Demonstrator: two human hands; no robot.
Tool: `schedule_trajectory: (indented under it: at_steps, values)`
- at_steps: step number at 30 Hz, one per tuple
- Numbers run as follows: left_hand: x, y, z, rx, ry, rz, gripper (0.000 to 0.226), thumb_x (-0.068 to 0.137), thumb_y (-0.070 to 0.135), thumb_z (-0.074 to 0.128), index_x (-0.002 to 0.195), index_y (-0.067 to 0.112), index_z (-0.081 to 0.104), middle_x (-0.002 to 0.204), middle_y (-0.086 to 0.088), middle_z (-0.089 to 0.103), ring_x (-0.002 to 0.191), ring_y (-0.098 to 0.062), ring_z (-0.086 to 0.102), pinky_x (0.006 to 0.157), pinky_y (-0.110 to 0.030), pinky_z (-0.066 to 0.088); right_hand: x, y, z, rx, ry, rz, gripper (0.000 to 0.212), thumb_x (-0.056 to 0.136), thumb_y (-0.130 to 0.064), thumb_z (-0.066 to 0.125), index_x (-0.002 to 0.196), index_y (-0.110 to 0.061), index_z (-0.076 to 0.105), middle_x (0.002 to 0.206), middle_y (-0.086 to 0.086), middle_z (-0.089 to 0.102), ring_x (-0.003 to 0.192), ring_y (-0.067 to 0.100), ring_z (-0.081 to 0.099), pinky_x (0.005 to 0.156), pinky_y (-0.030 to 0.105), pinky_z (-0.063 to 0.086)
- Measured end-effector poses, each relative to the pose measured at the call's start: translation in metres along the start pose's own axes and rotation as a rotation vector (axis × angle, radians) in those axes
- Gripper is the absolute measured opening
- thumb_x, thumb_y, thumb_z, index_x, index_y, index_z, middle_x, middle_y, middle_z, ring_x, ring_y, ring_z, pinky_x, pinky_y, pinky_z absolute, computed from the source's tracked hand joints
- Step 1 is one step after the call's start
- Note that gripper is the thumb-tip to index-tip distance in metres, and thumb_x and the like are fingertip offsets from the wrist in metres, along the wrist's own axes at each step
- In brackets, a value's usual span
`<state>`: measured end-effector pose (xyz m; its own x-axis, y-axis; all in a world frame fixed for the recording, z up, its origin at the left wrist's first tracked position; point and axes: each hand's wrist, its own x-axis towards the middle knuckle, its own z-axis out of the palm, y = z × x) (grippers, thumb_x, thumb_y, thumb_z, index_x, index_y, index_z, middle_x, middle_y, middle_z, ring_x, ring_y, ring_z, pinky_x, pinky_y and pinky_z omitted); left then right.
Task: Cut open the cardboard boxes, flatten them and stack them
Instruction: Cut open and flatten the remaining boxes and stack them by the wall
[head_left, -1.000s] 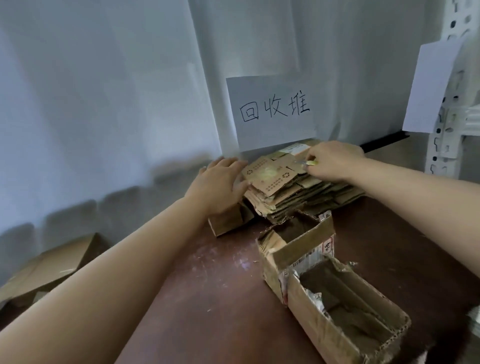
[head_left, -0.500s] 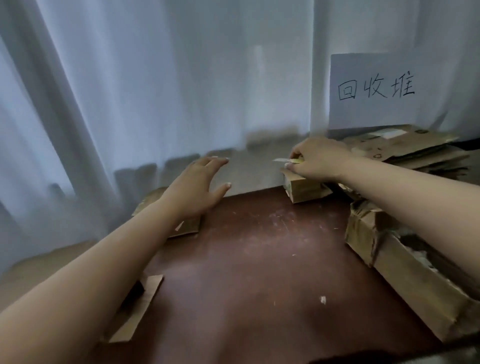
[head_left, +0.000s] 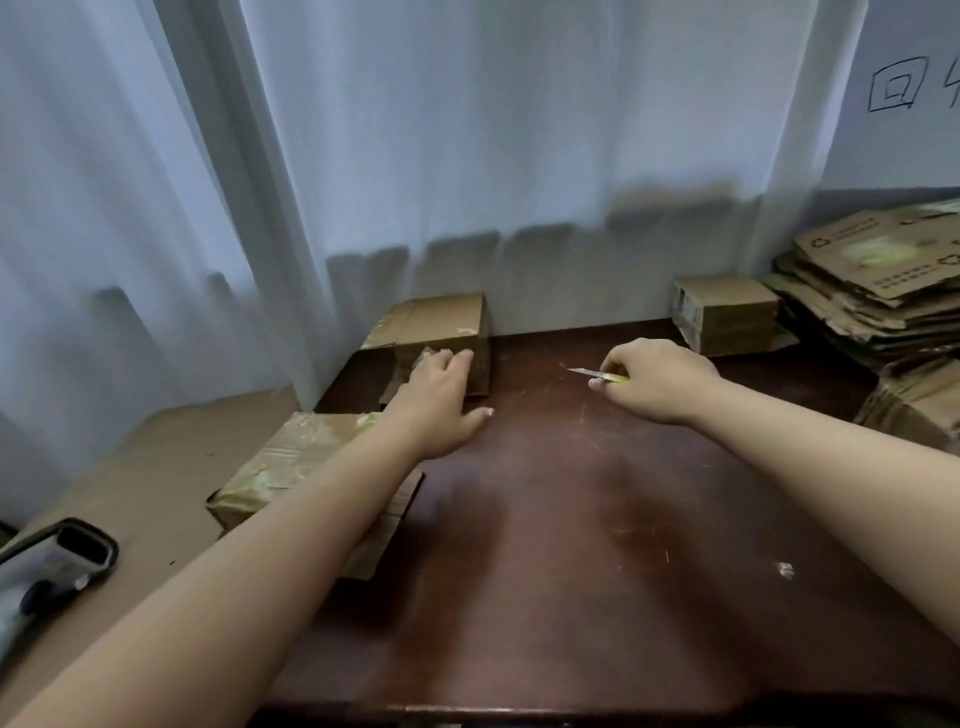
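Observation:
A small taped cardboard box stands at the table's back left corner. My left hand reaches it, fingertips touching its front face, fingers fairly straight and thumb spread out. My right hand hovers over the table's middle right and grips a small yellow-handled knife with the blade pointing left. A second taped box lies under my left forearm at the table's left edge. Another small box stands at the back right. The stack of flattened cardboard lies at the far right.
The dark brown table has a few paper scraps on it. White curtains hang behind. A large flat cardboard sheet lies on the left with a dark tool on it. A handwritten sign hangs at top right.
My view has swung left, away from the stack. My left hand has moved forward onto the small box at the back left. My right hand with the knife has come left over the table.

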<state>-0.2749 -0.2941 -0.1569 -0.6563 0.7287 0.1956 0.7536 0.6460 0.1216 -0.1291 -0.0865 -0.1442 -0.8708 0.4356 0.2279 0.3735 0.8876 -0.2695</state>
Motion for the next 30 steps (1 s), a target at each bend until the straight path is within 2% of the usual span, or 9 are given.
schedule_trajectory:
  at_steps: [5,10,13,16,18,21,24,27,30]
  values:
    - [0.054,-0.007,-0.002,0.016,0.096,-0.182,0.091,0.087,0.053,0.062,0.152,0.012,0.015,0.158,-0.018,0.016,0.147,-0.040,0.006,0.114,-0.058,0.025,0.012,0.009,0.009,0.075,-0.035,0.047,0.029,0.090,-0.049,0.054,0.103,-0.028,0.068,0.106,0.000,0.066,0.104,0.026,0.059,0.077,0.032,0.046]
    - [0.094,0.004,0.004,0.039,0.121,-0.246,0.093,0.085,0.066,0.054,0.154,0.017,0.013,0.161,-0.012,0.012,0.148,-0.037,-0.003,0.114,-0.062,0.019,0.016,0.022,0.017,0.159,-0.062,0.101,0.025,0.089,-0.050,0.054,0.095,-0.029,0.068,0.099,0.000,0.067,0.100,0.026,0.061,0.079,0.033,0.049]
    - [0.107,0.010,0.010,0.003,0.120,-0.433,0.097,0.081,0.076,0.046,0.155,0.023,0.011,0.163,-0.008,0.003,0.147,-0.040,-0.012,0.108,-0.073,0.010,0.018,0.028,0.018,0.215,-0.054,0.126,0.029,0.092,-0.049,0.051,0.076,-0.026,0.061,0.082,-0.001,0.062,0.093,0.028,0.060,0.073,0.032,0.044]
    - [0.107,0.008,0.018,-0.104,0.084,-0.528,0.074,0.084,0.066,0.053,0.145,0.027,0.035,0.156,-0.009,0.021,0.145,-0.043,0.002,0.104,-0.075,0.016,0.017,0.034,0.019,0.278,-0.039,0.146,0.040,0.093,-0.049,0.049,0.064,-0.022,0.054,0.067,-0.004,0.053,0.085,0.028,0.058,0.069,0.033,0.040]
    - [0.104,0.001,0.026,-0.115,0.103,-0.453,0.058,0.086,0.053,0.058,0.136,0.025,0.045,0.148,-0.008,0.034,0.143,-0.040,0.013,0.107,-0.066,0.025,0.014,0.038,0.020,0.306,-0.028,0.140,0.042,0.093,-0.048,0.049,0.063,-0.019,0.054,0.065,-0.003,0.053,0.080,0.027,0.058,0.068,0.034,0.041]
    - [0.094,-0.008,0.028,-0.136,0.123,-0.210,0.065,0.083,0.050,0.062,0.141,0.024,0.046,0.147,-0.007,0.044,0.141,-0.032,0.026,0.114,-0.051,0.026,0.007,0.040,0.019,0.363,-0.006,0.143,0.051,0.095,-0.046,0.047,0.056,-0.014,0.043,0.058,-0.001,0.048,0.067,0.025,0.051,0.058,0.033,0.034]
    - [0.069,0.003,0.022,-0.266,0.060,0.087,0.080,0.070,0.058,0.062,0.141,0.023,0.048,0.146,-0.004,0.046,0.137,-0.023,0.036,0.116,-0.042,0.026,-0.005,0.041,0.022,0.395,0.002,0.159,0.048,0.092,-0.050,0.050,0.069,-0.011,0.063,0.067,-0.003,0.064,0.076,0.021,0.060,0.070,0.035,0.045]
    - [0.043,0.023,0.017,-0.380,0.011,0.279,0.084,0.063,0.062,0.058,0.139,0.027,0.050,0.145,0.003,0.045,0.138,-0.016,0.036,0.118,-0.037,0.024,-0.019,0.039,0.027,0.385,0.030,0.154,0.042,0.084,-0.058,0.058,0.075,-0.017,0.067,0.071,-0.006,0.067,0.079,0.018,0.062,0.070,0.033,0.047]
    - [0.025,0.041,0.012,-0.403,-0.030,0.426,0.078,0.068,0.054,0.062,0.138,0.021,0.050,0.138,0.012,0.043,0.134,-0.003,0.031,0.116,-0.016,0.016,-0.034,0.038,0.024,0.333,0.050,0.123,0.035,0.080,-0.060,0.063,0.075,-0.025,0.062,0.073,-0.012,0.060,0.080,0.017,0.057,0.066,0.030,0.040]
